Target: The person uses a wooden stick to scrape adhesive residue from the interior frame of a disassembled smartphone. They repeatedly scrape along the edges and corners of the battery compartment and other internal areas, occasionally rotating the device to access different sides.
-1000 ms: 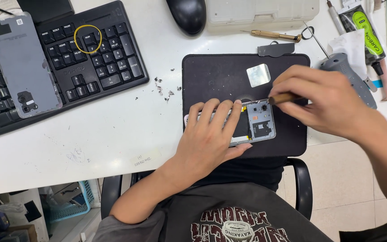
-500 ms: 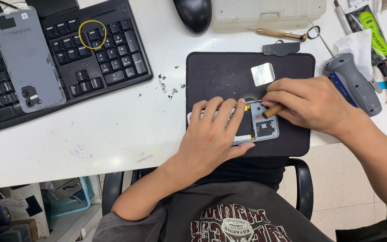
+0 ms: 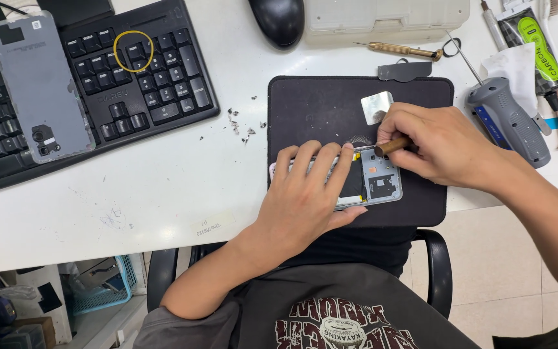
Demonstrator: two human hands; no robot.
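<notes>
From the head camera, I am pressing my left hand [image 3: 305, 194] flat, fingers spread, over the opened phone [image 3: 369, 184], which is lying on the black mat [image 3: 318, 110] with its long axis running left to right. My right hand [image 3: 434, 139] is clenching a brown-handled tool [image 3: 393, 146], its tip pointing left at the phone's upper edge, just beside my left fingertips.

Opened phone [image 3: 376, 184] lies flat on the black mat, back cover off, internals exposed. Wooden-handled tool [image 3: 393, 146] is angled onto its upper edge.
</notes>
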